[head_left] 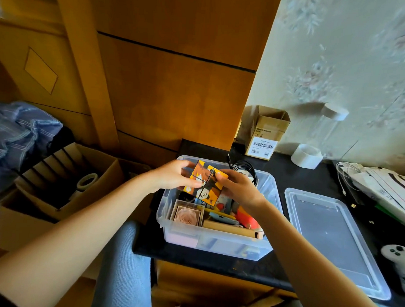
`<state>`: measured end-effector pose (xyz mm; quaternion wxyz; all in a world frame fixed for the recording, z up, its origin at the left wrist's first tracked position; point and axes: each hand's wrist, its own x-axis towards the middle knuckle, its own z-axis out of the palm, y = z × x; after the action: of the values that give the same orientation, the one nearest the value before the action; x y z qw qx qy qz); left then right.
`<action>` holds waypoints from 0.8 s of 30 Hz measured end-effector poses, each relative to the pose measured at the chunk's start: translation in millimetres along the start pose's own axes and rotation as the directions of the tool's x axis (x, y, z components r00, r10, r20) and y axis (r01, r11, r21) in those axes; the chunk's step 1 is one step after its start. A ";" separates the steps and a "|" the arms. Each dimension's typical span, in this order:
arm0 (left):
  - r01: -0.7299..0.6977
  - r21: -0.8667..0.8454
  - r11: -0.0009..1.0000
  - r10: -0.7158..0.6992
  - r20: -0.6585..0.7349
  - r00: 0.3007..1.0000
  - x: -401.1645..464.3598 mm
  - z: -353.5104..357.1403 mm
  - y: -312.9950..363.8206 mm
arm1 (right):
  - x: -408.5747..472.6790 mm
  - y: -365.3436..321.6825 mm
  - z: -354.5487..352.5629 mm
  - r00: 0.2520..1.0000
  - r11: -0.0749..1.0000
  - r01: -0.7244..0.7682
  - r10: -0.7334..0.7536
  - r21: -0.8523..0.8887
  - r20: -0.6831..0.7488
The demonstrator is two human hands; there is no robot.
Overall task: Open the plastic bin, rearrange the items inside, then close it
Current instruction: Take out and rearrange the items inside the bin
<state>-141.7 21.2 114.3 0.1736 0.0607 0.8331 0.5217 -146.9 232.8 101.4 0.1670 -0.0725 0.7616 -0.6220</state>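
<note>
The clear plastic bin (217, 240) stands open on the dark table, with its lid (327, 231) lying flat to its right. Above the bin I hold an orange cartoon picture cube (205, 185) with both hands. My left hand (173, 176) grips its left side and my right hand (238, 189) grips its right side. Inside the bin lie a boxed pale rose (187, 216), a wooden box (228, 227), a red-orange toy (247, 220) and a coiled black cable (244, 168).
A small cardboard box (265, 135) and a tape roll (306, 155) stand at the back by the wall. A white game controller (397, 259) and white cables with papers (379, 182) lie at the right. An open carton (65, 178) sits on the floor to the left.
</note>
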 end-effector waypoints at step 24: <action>0.042 0.233 0.972 -0.055 0.053 0.997 9.0 -1.1 -3.0 | 22.6 21.3 35.3 0.986 0.974 -0.156 0.165 0.166 -0.040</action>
<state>-150.3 21.4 110.0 0.2025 0.0755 0.8841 0.4144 -153.8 197.6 71.0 0.2016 0.0197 0.7161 -0.6679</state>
